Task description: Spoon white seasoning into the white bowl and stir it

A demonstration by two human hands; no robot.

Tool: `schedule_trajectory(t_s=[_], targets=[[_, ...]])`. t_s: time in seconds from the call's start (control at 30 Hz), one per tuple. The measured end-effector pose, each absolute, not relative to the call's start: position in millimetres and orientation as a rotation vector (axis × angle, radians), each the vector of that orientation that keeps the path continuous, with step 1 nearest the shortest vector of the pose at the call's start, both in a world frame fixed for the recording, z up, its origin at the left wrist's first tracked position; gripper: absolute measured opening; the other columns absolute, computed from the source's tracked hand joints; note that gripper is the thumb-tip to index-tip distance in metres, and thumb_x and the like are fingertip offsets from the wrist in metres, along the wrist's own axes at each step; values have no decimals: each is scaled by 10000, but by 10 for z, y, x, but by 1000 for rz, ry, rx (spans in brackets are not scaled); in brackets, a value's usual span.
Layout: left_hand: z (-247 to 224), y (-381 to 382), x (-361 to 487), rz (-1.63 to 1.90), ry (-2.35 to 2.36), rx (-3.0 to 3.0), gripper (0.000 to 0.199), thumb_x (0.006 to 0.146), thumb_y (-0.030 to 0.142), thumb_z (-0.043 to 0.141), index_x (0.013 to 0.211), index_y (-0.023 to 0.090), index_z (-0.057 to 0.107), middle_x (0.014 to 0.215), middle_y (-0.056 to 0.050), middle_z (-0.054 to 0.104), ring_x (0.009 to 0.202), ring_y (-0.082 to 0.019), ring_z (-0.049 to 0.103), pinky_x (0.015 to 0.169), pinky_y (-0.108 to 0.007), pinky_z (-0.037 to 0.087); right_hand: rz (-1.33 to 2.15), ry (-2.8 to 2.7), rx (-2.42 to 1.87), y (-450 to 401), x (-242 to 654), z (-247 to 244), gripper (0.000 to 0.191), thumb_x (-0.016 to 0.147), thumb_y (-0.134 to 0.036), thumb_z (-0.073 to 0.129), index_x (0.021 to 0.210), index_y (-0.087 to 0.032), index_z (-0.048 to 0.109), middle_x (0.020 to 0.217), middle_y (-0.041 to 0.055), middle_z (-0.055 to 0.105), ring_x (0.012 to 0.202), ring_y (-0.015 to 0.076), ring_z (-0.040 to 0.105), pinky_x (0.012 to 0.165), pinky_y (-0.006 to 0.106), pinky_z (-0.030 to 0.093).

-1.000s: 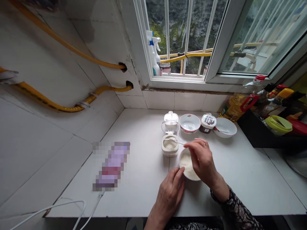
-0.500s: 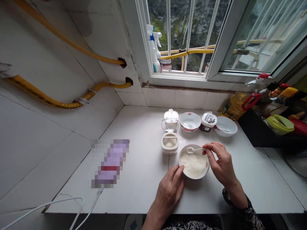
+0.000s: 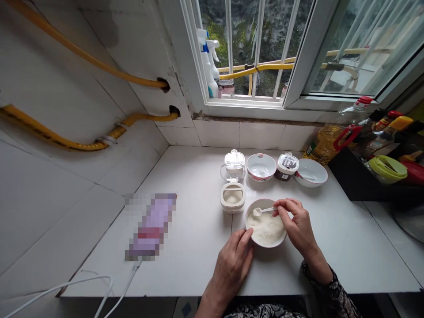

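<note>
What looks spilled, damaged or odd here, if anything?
Mainly the wall: a rough, brownish strip runs beneath the window, as if chipped or stained, and the yellow hoses pass through ragged holes. Around the bowl nothing stands out: the white grains appear to lie inside it, and I see no spill on the counter.

Nothing legible in view. Lower yellow hose (image 3: 36, 128) carries dark print, too small to read. Labels on the oil bottle (image 3: 326, 142), the yellow-capped bottle (image 3: 379, 140) and the brown lidded jar (image 3: 286, 168) can't be made out either.
</note>
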State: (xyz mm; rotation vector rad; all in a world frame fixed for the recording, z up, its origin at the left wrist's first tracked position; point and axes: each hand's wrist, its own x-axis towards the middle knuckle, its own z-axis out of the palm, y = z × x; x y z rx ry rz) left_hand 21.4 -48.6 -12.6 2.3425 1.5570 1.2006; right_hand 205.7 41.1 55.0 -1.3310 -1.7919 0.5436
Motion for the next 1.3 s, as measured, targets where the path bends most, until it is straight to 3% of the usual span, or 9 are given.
schedule_trajectory(t_s=[0.1,0.27,0.43,0.53,0.7,0.8,0.97,1.17,1.3], targets=[[-116,-480,212,1208,1563,2345,398,970,115,407,1366,163,423,1107,-120,632,1018,-212,650,845,-296,573,707,-1657,-1393,399,2088,578,184,861,-303,534,795,-224,686,632,30,707,860,267,641,766,373,474],[-113,-479,212,1207,1555,2347,388,970,102,408,1355,145,434,1103,-124,628,1018,-211,646,851,-294,570,976,-1493,-1414,391,2079,600,206,831,-363,552,785,-198,666,622,19,675,661,205,625,680,317,468],[-120,-486,215,1211,1552,2352,384,974,102,400,1354,144,430,1102,-126,632,1012,-211,646,847,-296,571,900,-1542,-1473,382,2049,589,226,822,-383,542,775,-211,680,626,50,677,858,271,623,669,322,452],[-118,-481,215,1213,1551,2355,392,970,97,397,1359,147,425,1101,-126,637,1014,-212,647,845,-300,573,867,-1585,-1469,372,2040,575,227,836,-376,526,787,-224,688,626,54,684,946,291,601,732,353,461],[-128,-482,218,1215,1555,2356,397,968,101,399,1362,145,426,1098,-126,638,1014,-214,649,847,-302,574,738,-1695,-1416,376,2034,536,203,850,-332,508,794,-240,680,635,31,703,909,277,604,932,448,409],[-133,-490,219,1212,1556,2359,396,969,104,403,1364,139,427,1104,-129,634,1023,-217,646,854,-302,571,715,-1724,-1395,382,2026,516,197,851,-319,505,804,-244,681,632,26,707,895,277,602,966,471,387],[-133,-484,216,1214,1560,2358,406,973,110,392,1375,160,416,1106,-120,637,1024,-214,651,850,-302,574,812,-1616,-1441,379,2019,534,208,835,-361,534,790,-233,691,645,52,706,962,300,585,885,432,430],[-131,-481,213,1220,1542,2348,419,962,97,396,1377,156,413,1107,-124,637,1024,-214,651,851,-306,575,1038,-1439,-1410,388,2048,580,224,809,-404,575,792,-206,679,629,33,683,730,236,632,713,349,468],[-133,-481,209,1221,1530,2348,420,961,100,403,1379,149,415,1100,-126,636,1018,-211,652,852,-299,571,1124,-1332,-1310,430,2034,641,223,806,-404,612,828,-192,676,637,25,696,679,208,664,708,327,493]])
